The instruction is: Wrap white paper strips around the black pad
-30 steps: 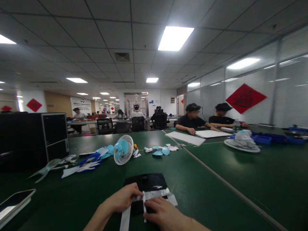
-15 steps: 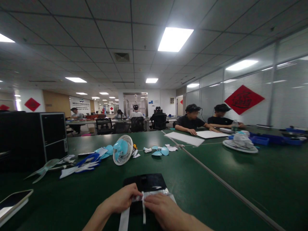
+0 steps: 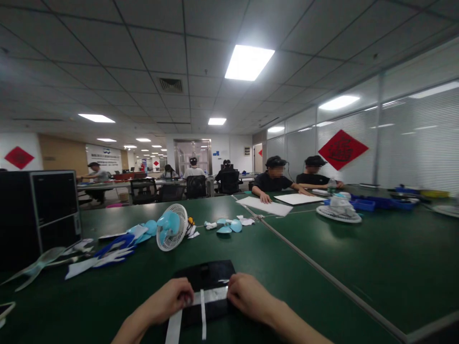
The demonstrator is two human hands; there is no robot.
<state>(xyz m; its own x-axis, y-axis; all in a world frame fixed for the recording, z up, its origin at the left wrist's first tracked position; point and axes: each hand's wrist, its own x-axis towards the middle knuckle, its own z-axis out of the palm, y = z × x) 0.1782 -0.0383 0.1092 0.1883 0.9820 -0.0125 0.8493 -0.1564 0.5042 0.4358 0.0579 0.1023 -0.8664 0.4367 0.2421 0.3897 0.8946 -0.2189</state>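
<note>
A flat black panel (image 3: 204, 273) with a glossy surface lies on the green table in front of me. Across it runs a wide, whitish strip (image 3: 215, 294). A narrow white strip (image 3: 203, 313) crosses that one lengthwise, and another white strip (image 3: 174, 327) hangs toward me at the panel's left edge. My left hand (image 3: 174, 298) is closed, its fingertips curled at the left end of the wide strip. At the opposite end, my right hand (image 3: 249, 294) pinches the strip near the panel's right edge. Both sets of fingertips are partly hidden.
Behind the panel sit a white fan guard with blue blades (image 3: 172, 227), loose blue blades (image 3: 229, 225) and blue-white gloves (image 3: 114, 251). A black computer case (image 3: 53, 205) stands left. Two people sit across the table by white sheets (image 3: 265, 205). A seam strip (image 3: 315, 265) crosses the tabletop.
My right hand has moved from the strip's middle to its right end, uncovering the wide strip. My left hand has shifted slightly left. The view has turned a little to the right.
</note>
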